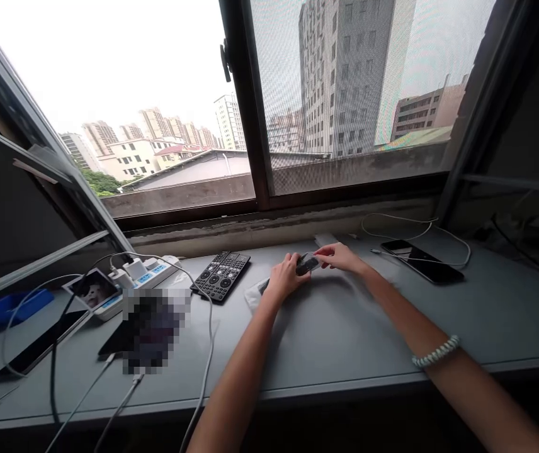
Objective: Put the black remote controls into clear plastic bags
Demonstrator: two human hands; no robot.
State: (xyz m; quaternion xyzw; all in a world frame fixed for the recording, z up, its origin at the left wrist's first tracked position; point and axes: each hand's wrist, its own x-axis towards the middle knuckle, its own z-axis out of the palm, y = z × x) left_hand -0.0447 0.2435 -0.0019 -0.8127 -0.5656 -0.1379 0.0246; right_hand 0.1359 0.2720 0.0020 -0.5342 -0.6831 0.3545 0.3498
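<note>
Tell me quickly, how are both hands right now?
Left hand: closed, holding a dark object in clear plastic.
Right hand: closed, pinching the clear plastic's end.

We see two bare arms: left forearm [251,352] plain from picture's lower edge up to left grip [284,277], right forearm [397,311] similarly slim. On right forearm, well apart from right grip [340,258], we wear single band [436,352]: pale mint green, coiled like telephone cord, rounded ridges set side by side, underside hidden from us. Both grips ungloved, fingers slender, nails too small for us to tell.
</note>
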